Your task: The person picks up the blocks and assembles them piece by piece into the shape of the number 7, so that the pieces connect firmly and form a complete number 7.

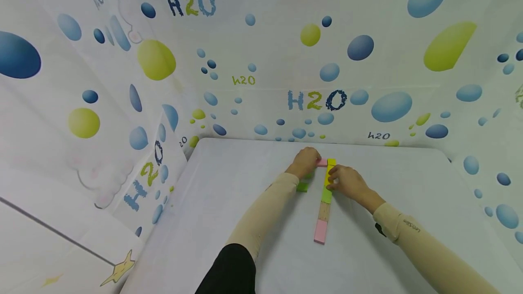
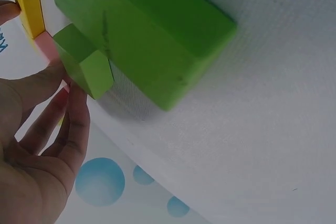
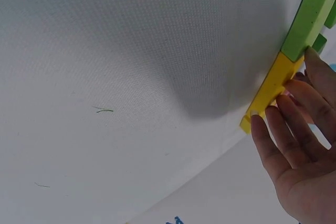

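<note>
A straight row of blocks runs away from me in the head view: a pink block (image 1: 320,232), a plain wooden block (image 1: 323,211), a green block (image 1: 326,195), a long yellow block (image 1: 328,175) and a small yellow end piece (image 1: 332,162). At the far end, another pink block (image 1: 322,163) points left from the row. My left hand (image 1: 305,161) pinches this block between thumb and fingers. My right hand (image 1: 350,182) touches the row's right side, its nearly straight fingers (image 3: 286,129) spread along the yellow block. Two loose green blocks (image 2: 142,40) lie beside the left hand.
The blocks lie on a white-covered table (image 1: 229,180). Behind it rises a white backdrop (image 1: 269,103) printed with blue and green dots and H2O lettering. It also covers the left side.
</note>
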`<control>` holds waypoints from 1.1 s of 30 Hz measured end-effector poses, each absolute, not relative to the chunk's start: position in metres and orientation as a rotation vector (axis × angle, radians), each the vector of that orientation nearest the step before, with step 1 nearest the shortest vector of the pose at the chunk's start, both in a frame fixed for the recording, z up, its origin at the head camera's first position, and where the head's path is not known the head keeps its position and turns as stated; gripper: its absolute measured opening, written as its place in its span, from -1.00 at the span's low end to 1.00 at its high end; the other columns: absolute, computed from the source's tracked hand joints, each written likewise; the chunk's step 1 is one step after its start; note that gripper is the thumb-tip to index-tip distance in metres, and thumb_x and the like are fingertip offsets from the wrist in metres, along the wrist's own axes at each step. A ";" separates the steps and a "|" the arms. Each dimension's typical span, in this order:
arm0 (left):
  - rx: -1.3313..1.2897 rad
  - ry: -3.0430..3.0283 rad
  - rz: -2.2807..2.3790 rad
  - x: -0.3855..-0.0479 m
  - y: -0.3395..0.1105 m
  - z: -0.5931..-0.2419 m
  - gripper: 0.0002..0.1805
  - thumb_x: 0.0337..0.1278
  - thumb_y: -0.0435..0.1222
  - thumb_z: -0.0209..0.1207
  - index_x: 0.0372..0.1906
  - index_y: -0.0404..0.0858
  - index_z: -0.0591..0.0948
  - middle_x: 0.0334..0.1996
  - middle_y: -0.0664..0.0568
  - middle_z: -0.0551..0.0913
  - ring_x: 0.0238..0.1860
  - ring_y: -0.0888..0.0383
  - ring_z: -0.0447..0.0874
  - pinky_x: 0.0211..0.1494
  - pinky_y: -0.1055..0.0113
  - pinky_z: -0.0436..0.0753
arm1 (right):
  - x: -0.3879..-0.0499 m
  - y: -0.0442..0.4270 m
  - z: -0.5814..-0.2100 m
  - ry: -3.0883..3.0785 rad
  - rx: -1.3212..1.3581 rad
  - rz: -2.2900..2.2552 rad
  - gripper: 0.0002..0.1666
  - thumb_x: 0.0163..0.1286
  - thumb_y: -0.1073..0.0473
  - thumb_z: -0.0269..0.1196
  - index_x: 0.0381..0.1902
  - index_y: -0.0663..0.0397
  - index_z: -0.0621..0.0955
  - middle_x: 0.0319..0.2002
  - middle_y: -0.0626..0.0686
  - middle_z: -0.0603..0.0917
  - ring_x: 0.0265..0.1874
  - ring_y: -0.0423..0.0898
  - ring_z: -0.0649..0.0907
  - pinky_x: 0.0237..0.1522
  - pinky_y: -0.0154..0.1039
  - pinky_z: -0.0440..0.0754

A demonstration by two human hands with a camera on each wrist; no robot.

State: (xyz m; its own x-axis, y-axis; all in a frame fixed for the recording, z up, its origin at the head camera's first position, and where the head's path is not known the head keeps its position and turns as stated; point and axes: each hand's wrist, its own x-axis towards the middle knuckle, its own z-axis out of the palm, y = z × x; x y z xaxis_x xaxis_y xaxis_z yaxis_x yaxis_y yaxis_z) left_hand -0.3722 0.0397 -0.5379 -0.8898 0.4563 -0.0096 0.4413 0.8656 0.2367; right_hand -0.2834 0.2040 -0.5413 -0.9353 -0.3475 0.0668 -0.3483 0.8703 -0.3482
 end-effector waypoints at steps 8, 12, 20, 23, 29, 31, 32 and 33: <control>0.686 2.961 0.375 -0.375 0.042 -0.536 -0.72 0.50 -0.31 0.21 0.16 -0.10 0.77 0.21 0.08 0.72 0.28 0.14 0.63 0.37 0.32 0.53 | -0.287 0.206 -0.540 -3.038 0.564 0.570 -0.71 0.19 0.12 0.59 -0.23 0.21 0.84 0.05 0.19 0.74 0.07 0.22 0.70 0.17 0.18 0.62; 0.687 2.962 0.376 -0.378 0.043 -0.538 -0.73 0.49 -0.32 0.22 0.15 -0.10 0.77 0.21 0.08 0.72 0.28 0.13 0.63 0.37 0.32 0.53 | -0.289 0.206 -0.539 -3.049 0.564 0.570 -0.70 0.20 0.10 0.59 -0.22 0.21 0.84 0.05 0.19 0.74 0.07 0.21 0.70 0.17 0.18 0.62; 0.674 2.956 0.383 -0.382 0.044 -0.541 -0.72 0.50 -0.32 0.21 0.16 -0.08 0.77 0.20 0.10 0.72 0.27 0.15 0.63 0.37 0.32 0.53 | -0.292 0.209 -0.538 -3.057 0.585 0.582 -0.71 0.19 0.12 0.59 -0.22 0.22 0.84 0.04 0.18 0.74 0.06 0.20 0.70 0.15 0.16 0.64; 0.666 2.955 0.383 -0.383 0.045 -0.541 -0.72 0.50 -0.32 0.21 0.16 -0.08 0.77 0.20 0.10 0.72 0.28 0.15 0.63 0.37 0.31 0.53 | -0.294 0.210 -0.537 -3.054 0.594 0.581 -0.71 0.19 0.13 0.59 -0.22 0.23 0.84 0.04 0.19 0.74 0.06 0.21 0.70 0.15 0.17 0.64; 0.646 2.959 0.379 -0.385 0.046 -0.540 -0.71 0.50 -0.31 0.21 0.17 -0.07 0.77 0.21 0.09 0.71 0.27 0.14 0.63 0.37 0.31 0.54 | -0.296 0.211 -0.536 -3.044 0.617 0.571 -0.70 0.19 0.13 0.59 -0.22 0.24 0.83 0.04 0.20 0.74 0.05 0.21 0.71 0.14 0.17 0.64; 0.650 2.961 0.368 -0.386 0.047 -0.540 -0.71 0.48 -0.30 0.23 0.18 -0.06 0.77 0.21 0.09 0.71 0.26 0.14 0.64 0.36 0.31 0.54 | -0.296 0.212 -0.535 -3.043 0.618 0.575 -0.70 0.19 0.13 0.59 -0.22 0.24 0.83 0.04 0.20 0.75 0.05 0.22 0.71 0.14 0.17 0.64; 0.651 2.960 0.364 -0.387 0.047 -0.540 -0.70 0.46 -0.30 0.25 0.18 -0.06 0.76 0.21 0.09 0.71 0.25 0.14 0.64 0.36 0.31 0.55 | -0.297 0.212 -0.534 -3.042 0.617 0.579 -0.70 0.19 0.14 0.59 -0.22 0.25 0.83 0.03 0.20 0.75 0.05 0.22 0.71 0.15 0.18 0.64; 0.652 2.957 0.364 -0.387 0.047 -0.540 -0.70 0.45 -0.29 0.27 0.18 -0.06 0.76 0.21 0.09 0.71 0.25 0.14 0.65 0.35 0.30 0.55 | -0.297 0.212 -0.534 -3.042 0.618 0.584 -0.70 0.19 0.14 0.59 -0.22 0.25 0.83 0.03 0.20 0.75 0.05 0.22 0.71 0.15 0.18 0.64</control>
State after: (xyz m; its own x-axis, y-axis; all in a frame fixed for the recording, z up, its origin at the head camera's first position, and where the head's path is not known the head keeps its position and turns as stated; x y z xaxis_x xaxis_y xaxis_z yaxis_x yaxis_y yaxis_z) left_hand -0.3875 0.0465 -0.5401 -0.9046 0.4245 -0.0380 0.4026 0.8805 0.2504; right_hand -0.2970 0.2124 -0.5336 -0.9234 -0.3798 0.0563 -0.3736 0.8551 -0.3594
